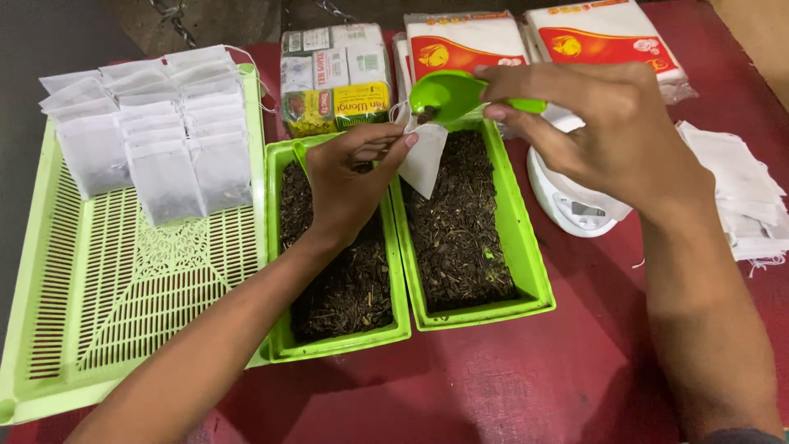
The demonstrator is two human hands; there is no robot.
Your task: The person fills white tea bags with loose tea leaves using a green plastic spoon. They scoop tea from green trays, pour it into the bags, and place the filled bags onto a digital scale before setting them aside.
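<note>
Green scoop [448, 92] gripped by the right hand [604, 131] – tipped over a white filter bag [425, 156], bag pinched by the left hand [349, 185], above two green trays [538, 288] of loose tea.

Scale [575, 205] half hidden under right hand [608, 136], display too small to tell. Scoop [448, 94] contents mostly concealed by fingers. Cloth stack [744, 197] and packets [608, 37] cut off by frame edges.

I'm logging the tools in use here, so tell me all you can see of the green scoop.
The green scoop looks like glossy plastic, with a rounded bowl and a short flat handle. The right hand pinches the handle, tilting the bowl down over a small white filter bag held by the left hand. Dark flakes sit at its lip.
</note>
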